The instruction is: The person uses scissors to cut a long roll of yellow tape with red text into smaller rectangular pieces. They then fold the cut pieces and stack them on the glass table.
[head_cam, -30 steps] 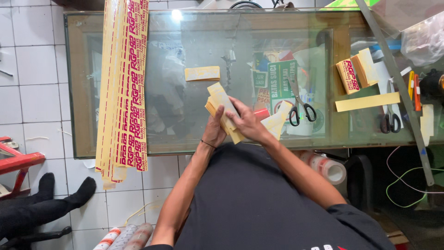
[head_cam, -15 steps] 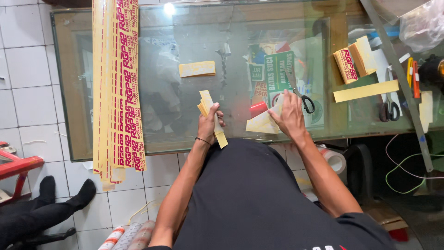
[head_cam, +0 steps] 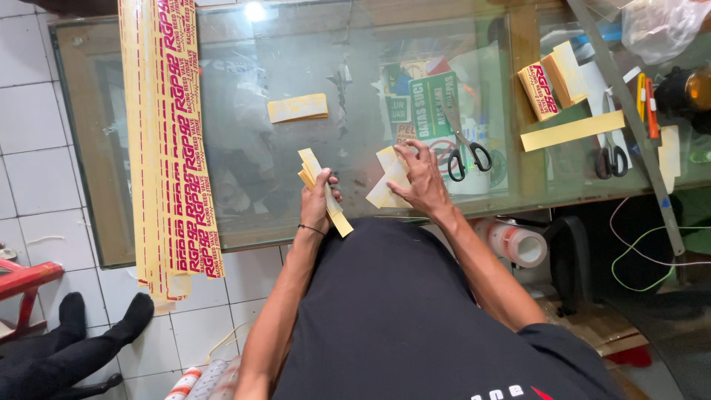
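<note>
My left hand [head_cam: 317, 201] grips a small stack of yellow sticker strips [head_cam: 321, 190] above the near edge of the glass table [head_cam: 244, 133]. Resting on the glass to the right, my right hand [head_cam: 419, 178] has its fingers spread over a few loose yellow strips [head_cam: 386, 180]. Black-handled scissors [head_cam: 466, 152] lie just right of that hand. A short pile of yellow strips [head_cam: 298, 108] lies farther back on the glass.
Long yellow sticker sheets with red lettering [head_cam: 169, 141] hang over the table's left side. At the right are sticker stacks [head_cam: 552, 78], a long yellow strip [head_cam: 572, 130], more scissors [head_cam: 611, 152] and a metal ruler [head_cam: 629, 126]. Tape rolls [head_cam: 518, 243] sit below. Someone's dark-socked feet [head_cam: 89, 326] are at lower left.
My hands were together on one stack; the right hand has left it and moved right onto the loose strips on the glass. The left hand keeps the stack.
</note>
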